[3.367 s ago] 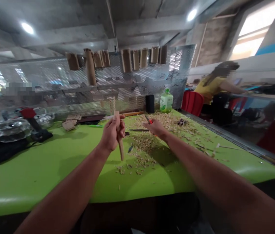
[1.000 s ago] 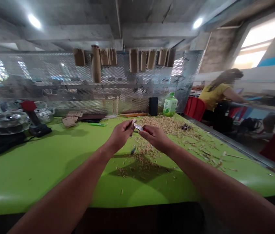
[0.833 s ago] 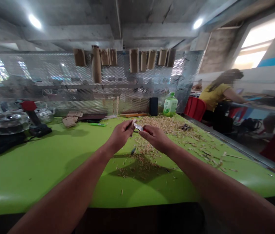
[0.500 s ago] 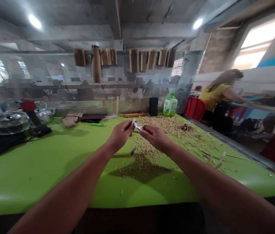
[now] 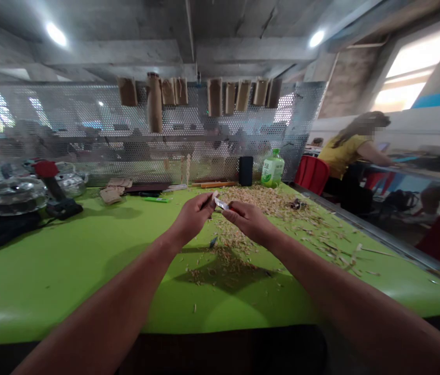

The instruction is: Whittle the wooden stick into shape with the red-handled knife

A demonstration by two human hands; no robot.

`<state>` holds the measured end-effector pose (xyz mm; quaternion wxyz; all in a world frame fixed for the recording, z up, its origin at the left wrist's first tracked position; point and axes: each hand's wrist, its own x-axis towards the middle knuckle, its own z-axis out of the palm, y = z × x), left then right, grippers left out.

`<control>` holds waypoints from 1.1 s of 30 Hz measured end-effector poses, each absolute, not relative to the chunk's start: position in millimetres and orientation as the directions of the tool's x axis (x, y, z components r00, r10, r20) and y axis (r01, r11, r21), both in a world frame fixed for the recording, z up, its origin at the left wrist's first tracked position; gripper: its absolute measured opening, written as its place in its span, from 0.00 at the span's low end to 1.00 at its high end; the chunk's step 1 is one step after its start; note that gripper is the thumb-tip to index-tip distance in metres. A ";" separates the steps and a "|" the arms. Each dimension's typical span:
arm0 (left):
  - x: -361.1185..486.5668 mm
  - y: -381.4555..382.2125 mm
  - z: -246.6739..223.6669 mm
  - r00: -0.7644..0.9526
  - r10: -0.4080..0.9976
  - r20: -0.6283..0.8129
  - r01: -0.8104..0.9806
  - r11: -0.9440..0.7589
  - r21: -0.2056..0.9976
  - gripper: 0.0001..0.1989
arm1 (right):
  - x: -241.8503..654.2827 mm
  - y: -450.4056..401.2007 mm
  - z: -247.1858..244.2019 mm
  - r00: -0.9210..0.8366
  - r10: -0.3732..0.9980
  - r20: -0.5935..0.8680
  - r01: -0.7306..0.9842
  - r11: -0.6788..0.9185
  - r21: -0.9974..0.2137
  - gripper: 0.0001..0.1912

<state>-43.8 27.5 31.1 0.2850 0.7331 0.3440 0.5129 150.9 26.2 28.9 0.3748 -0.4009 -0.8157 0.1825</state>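
Note:
My left hand (image 5: 194, 214) is closed round a small pale piece of wood (image 5: 215, 195), and only its tip shows past the fingers. In my right hand (image 5: 249, 219) is a knife (image 5: 222, 204) with a red handle, mostly covered by the fingers. Its short bright blade points left and lies at or very near the wood; I cannot tell whether it touches. Both hands are above the green table (image 5: 87, 271), over a spread of pale wood shavings (image 5: 239, 242).
A cordless drill (image 5: 53, 187) and glass pots (image 5: 12, 195) stand at left. Wood pieces (image 5: 112, 191) and a green cutter (image 5: 156, 200) lie at the back. A black box (image 5: 245, 171) and a green-capped bottle (image 5: 273, 167) stand before the perforated screen (image 5: 126, 151). A person (image 5: 348, 151) sits at right.
The knife blade has shifted slightly against the wood's end, with its flat side turned a little. Both hands stay in nearly the same place.

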 end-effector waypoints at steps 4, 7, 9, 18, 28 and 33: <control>-44.0 26.3 32.5 0.229 0.797 0.558 0.238 -0.602 0.762 0.17 | 150.3 25.4 29.8 -0.399 0.788 0.468 0.504 0.615 -0.606 0.21; -44.1 26.7 31.9 0.227 0.796 0.561 0.243 -0.604 0.759 0.16 | 149.8 24.4 30.8 -0.390 0.798 0.459 0.509 0.603 -0.615 0.21; -43.8 28.0 30.3 0.224 0.796 0.562 0.219 -0.603 0.767 0.17 | 149.6 23.9 31.0 -0.385 0.800 0.461 0.507 0.600 -0.618 0.21; -47.1 23.2 31.6 0.241 0.787 0.569 0.215 -0.615 0.759 0.27 | 145.2 20.3 30.4 -0.384 0.849 0.364 0.339 0.496 -0.799 0.22; -52.3 28.3 32.1 0.225 0.580 0.783 0.562 -0.733 0.383 0.29 | 144.6 17.3 31.0 -0.376 0.840 0.390 0.350 0.519 -0.780 0.20; -50.1 29.3 31.9 0.212 0.589 0.780 0.496 -0.752 0.433 0.26 | 144.4 20.5 28.8 -0.323 0.839 0.439 0.441 0.543 -0.714 0.20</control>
